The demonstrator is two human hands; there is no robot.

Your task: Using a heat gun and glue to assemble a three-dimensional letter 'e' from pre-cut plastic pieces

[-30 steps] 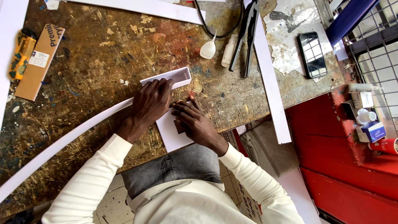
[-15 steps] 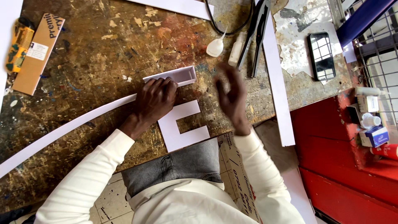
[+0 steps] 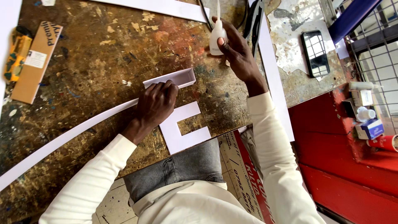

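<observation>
A white cut-out letter shape [image 3: 184,128] lies flat on the worn wooden workbench [image 3: 95,54] near its front edge. My left hand [image 3: 155,103] presses down on it and on a long white strip [image 3: 70,135], whose end is bent up along the letter's far edge [image 3: 176,77]. Farther back, my right hand [image 3: 234,47] grips a small white squeeze bottle [image 3: 217,35] with a thin nozzle, lifted just off the bench.
A brown cardboard box [image 3: 35,62] and a yellow tool [image 3: 14,58] lie at the far left. A phone [image 3: 315,52] rests at the right by a white strip [image 3: 273,70]. Dark pliers [image 3: 253,20] lie at the back. Small bottles [image 3: 365,112] sit on a red shelf.
My right hand left the letter, reached to the back of the bench and picked up the white squeeze bottle. My left hand stayed pressing on the letter and strip.
</observation>
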